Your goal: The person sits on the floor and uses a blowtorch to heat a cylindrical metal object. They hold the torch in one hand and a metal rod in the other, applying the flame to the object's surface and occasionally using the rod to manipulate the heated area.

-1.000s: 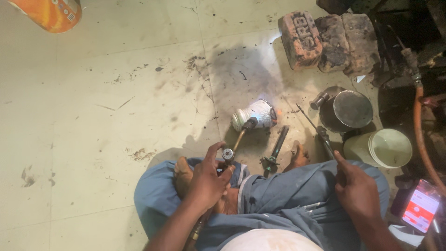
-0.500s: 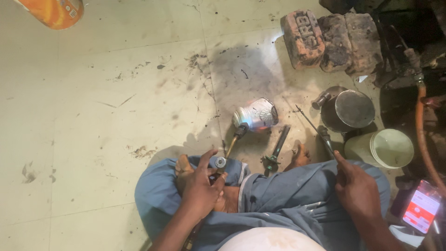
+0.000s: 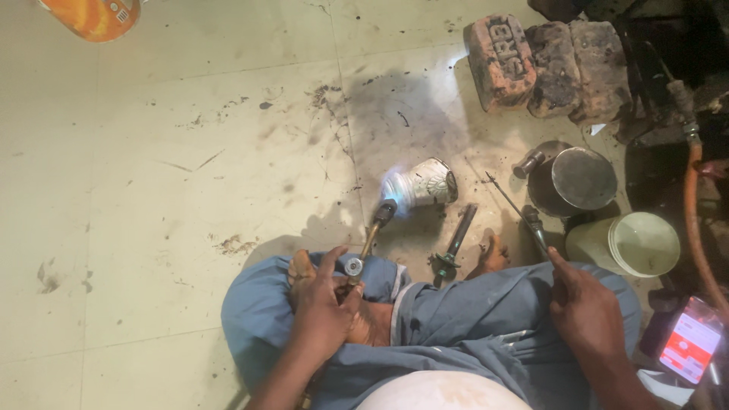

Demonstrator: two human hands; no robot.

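I sit cross-legged on a pale tiled floor. My left hand (image 3: 325, 310) grips a brass gas torch (image 3: 370, 241) by its valve. A blue flame at its nozzle plays on a small embossed metal cup (image 3: 427, 184) lying on its side. My right hand (image 3: 588, 311) holds a thin metal rod (image 3: 524, 216) that points up and left, its tip short of the cup. A dark metal tool (image 3: 453, 247) lies on the floor between my feet.
Bricks (image 3: 547, 64) sit at the back right. A steel pot (image 3: 577, 182) and a white bucket (image 3: 634, 244) stand on the right. An orange hose (image 3: 695, 228) runs down the right edge beside a phone (image 3: 691, 345). An orange container (image 3: 91, 17) is top left.
My left hand has shifted the torch, and its blue flame now shows against the cup. The right hand with the rod stays put.
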